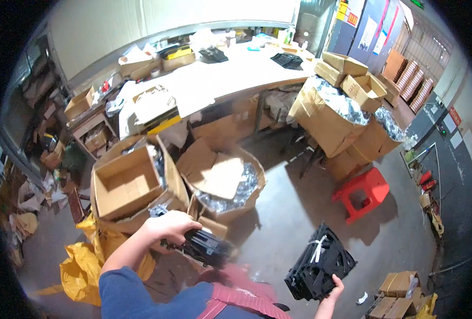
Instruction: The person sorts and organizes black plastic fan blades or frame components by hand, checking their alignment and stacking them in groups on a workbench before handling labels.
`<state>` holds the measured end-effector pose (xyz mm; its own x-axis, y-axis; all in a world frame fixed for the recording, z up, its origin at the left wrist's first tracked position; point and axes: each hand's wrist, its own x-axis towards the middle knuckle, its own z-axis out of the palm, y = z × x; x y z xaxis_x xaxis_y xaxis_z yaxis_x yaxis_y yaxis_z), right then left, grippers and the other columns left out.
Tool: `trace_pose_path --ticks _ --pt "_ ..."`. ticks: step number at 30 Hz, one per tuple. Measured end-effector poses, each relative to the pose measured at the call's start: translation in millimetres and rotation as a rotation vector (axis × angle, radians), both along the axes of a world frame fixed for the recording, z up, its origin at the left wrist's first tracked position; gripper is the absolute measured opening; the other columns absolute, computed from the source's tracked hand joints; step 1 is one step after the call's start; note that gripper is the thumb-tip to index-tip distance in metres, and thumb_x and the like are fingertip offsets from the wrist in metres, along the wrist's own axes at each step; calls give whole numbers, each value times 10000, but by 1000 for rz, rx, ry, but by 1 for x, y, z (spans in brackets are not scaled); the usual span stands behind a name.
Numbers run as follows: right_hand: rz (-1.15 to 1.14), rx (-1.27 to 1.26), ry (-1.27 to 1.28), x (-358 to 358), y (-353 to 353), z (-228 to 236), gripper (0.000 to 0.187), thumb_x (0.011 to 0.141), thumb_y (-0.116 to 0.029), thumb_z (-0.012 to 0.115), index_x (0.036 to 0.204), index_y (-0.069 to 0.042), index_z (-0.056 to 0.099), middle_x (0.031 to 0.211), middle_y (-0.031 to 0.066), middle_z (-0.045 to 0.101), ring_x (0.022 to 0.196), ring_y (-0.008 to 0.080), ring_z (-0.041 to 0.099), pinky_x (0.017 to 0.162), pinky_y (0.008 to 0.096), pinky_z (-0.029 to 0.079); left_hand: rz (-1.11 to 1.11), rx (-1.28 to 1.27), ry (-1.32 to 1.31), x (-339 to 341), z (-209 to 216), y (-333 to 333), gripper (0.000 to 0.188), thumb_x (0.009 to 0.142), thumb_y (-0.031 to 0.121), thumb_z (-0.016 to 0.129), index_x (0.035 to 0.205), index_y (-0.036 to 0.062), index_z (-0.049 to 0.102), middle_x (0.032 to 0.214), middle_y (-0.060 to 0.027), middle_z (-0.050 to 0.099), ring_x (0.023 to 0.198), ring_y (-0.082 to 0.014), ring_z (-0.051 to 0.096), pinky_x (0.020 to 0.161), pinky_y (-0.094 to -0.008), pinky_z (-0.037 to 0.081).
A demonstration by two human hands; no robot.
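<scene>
My left hand (173,226) is closed over the top of a bundle of black plastic parts (208,249), held in front of my body. The far end of that bundle is blurred. Out to the right, my right hand (336,288) grips the lower edge of a stack of black plastic frames (311,268). A white tie (318,249) runs round this stack. Just beyond my left hand are a brown carton (125,183) set in a larger box and a wide carton (236,212) with clear plastic bags and loose cardboard in it.
A long white-topped table (246,72) crosses the far side, with black parts (287,60) on it. A red plastic stool (362,192) stands on the floor at right, near stacked cartons (326,119). Yellow sacks (81,268) lie at left, and small boxes (398,295) at lower right.
</scene>
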<state>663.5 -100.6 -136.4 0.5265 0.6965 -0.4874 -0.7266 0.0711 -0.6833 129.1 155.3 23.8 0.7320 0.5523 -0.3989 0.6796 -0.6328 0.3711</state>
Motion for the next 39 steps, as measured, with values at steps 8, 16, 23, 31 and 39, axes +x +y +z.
trace_pose_path --ticks 8,16,23,31,39 --pt "-24 -153 4 138 160 44 678 775 -305 654 1386 -25 572 1323 155 637 1202 353 615 1061 477 502 -263 286 113 187 -7 224 596 619 200 814 1199 152 685 985 -92 684 1013 -322 655 826 -451 533" --pt "386 20 -119 261 494 23 691 710 -63 653 1387 28 545 1327 169 635 1212 361 611 1122 456 449 -181 372 5 273 57 380 677 635 68 779 1289 159 629 1050 -86 623 1094 -304 595 1093 -450 411" --pt "739 42 83 205 803 49 434 749 -45 697 1172 44 659 1100 130 719 990 304 697 977 430 543 -123 605 254 275 114 491 462 777 96 697 1209 245 622 1130 -19 592 1249 -203 552 1273 -507 216" --pt "957 145 146 77 1076 77 256 802 -78 714 1046 -4 701 954 122 738 857 270 720 807 389 600 -60 708 328 226 123 714 270 864 106 575 1087 254 612 1047 9 558 1243 -173 504 1267 -535 103" --pt "881 347 -33 4 1322 58 107 810 -95 686 857 1 693 831 111 724 703 247 706 679 365 601 -27 861 258 190 47 959 114 847 181 568 751 203 624 847 41 556 1157 -167 535 1298 -499 71"
